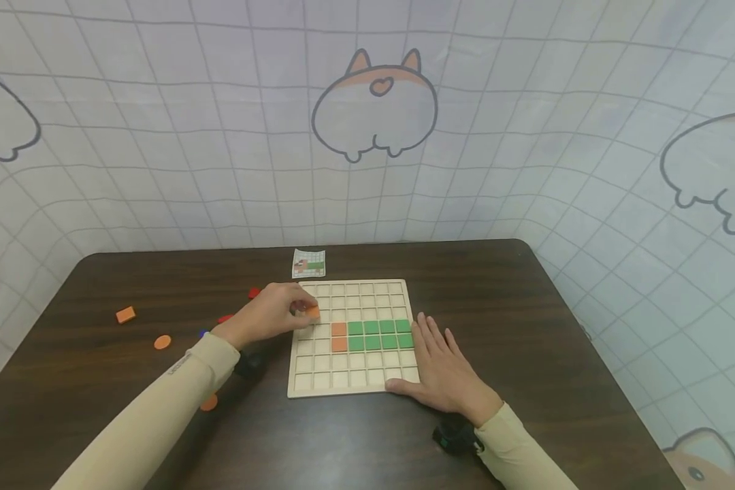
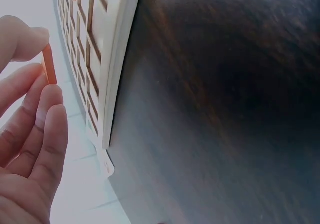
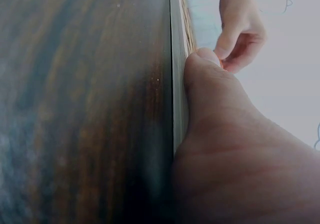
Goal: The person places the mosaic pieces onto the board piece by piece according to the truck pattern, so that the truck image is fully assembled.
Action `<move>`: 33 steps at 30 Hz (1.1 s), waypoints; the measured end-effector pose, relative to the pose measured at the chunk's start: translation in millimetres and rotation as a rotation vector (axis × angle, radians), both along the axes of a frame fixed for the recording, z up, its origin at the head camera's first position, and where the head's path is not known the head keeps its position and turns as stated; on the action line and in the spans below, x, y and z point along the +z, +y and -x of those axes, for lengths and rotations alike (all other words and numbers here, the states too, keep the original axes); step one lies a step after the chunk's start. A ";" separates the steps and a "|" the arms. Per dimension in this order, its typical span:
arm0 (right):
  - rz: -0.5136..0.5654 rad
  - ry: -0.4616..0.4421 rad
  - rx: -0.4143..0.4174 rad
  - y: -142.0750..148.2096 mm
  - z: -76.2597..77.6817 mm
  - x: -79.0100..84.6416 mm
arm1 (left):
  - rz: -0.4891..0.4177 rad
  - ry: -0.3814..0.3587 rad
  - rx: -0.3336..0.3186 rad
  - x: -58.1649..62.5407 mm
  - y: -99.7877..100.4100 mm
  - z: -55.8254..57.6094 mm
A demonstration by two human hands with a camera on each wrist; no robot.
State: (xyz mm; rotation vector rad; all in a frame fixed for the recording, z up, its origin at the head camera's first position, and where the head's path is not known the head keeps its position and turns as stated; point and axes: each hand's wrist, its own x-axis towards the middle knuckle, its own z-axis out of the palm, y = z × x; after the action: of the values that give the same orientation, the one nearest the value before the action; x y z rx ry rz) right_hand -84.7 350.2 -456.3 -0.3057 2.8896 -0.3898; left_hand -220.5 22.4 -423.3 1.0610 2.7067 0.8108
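Thumb and fingers of my left hand (image 1: 272,313) pinch a thin orange tile (image 2: 49,66) above the left part of a pale grid board (image 1: 343,393). In the board, two orange tiles (image 1: 339,329) sit one below the other. Two rows of green tiles (image 1: 372,341) run from them to the right edge. My right hand (image 1: 444,371) lies with straight fingers along the board's right side, its thumb at the lower right corner. The right wrist view shows that thumb (image 3: 212,91) close up against the board's edge, with the left hand beyond it.
A small card (image 1: 309,264) with a printed coloured grid lies behind the board. To the left are an orange block (image 1: 125,314), an orange disc (image 1: 162,341), red pieces (image 1: 254,292) and a blue piece partly behind the left arm. Another orange disc (image 1: 209,403) lies beside the left sleeve.
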 end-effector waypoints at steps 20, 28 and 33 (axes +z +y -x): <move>-0.003 -0.004 -0.004 1.9 -1.6 -2.1 | -0.010 -0.007 -0.056 -11.0 29.8 5.0; 0.003 -0.011 -0.002 2.2 -2.1 -0.2 | 0.010 0.022 -0.067 -15.1 39.1 11.2; 0.004 -0.017 -0.007 2.3 -1.2 0.3 | 0.021 0.011 -0.076 -14.8 44.3 12.7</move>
State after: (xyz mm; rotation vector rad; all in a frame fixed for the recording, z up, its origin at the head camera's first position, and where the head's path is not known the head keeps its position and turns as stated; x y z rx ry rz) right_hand -83.5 352.5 -456.0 -0.2920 2.8738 -0.3967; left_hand -233.2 66.7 -438.1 1.1592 2.6596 0.7647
